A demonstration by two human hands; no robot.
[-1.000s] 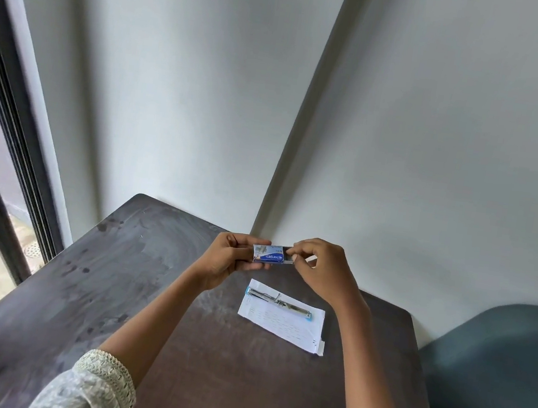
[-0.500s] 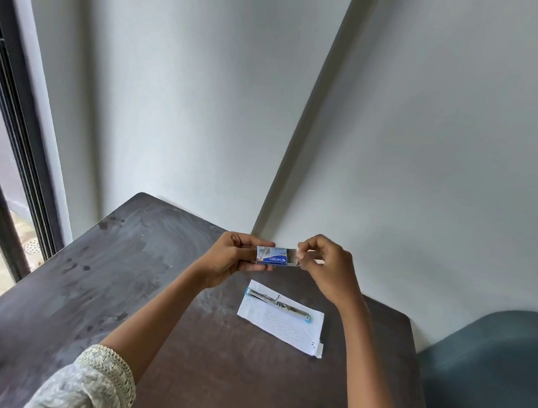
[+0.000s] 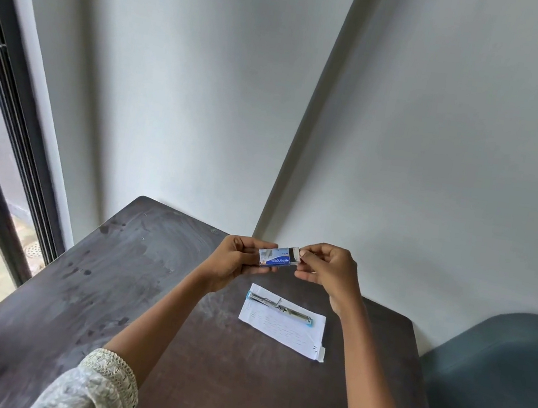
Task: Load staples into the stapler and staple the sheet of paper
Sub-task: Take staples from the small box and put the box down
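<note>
Here dark table (image 3: 131, 288) fills white corner; both hands' fingers (image 3: 303, 253) grasp staple box (image 3: 276, 257).

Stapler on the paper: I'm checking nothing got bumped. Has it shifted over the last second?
No. The stapler lies opened flat along the far edge of the sheet of paper, as before, untouched while both hands work the staple box above.

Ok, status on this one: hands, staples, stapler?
Left hand grips staple box, right hand pinches its inner tray end. Stapler lies opened flat on paper, unloaded. Nothing in the way.
</note>
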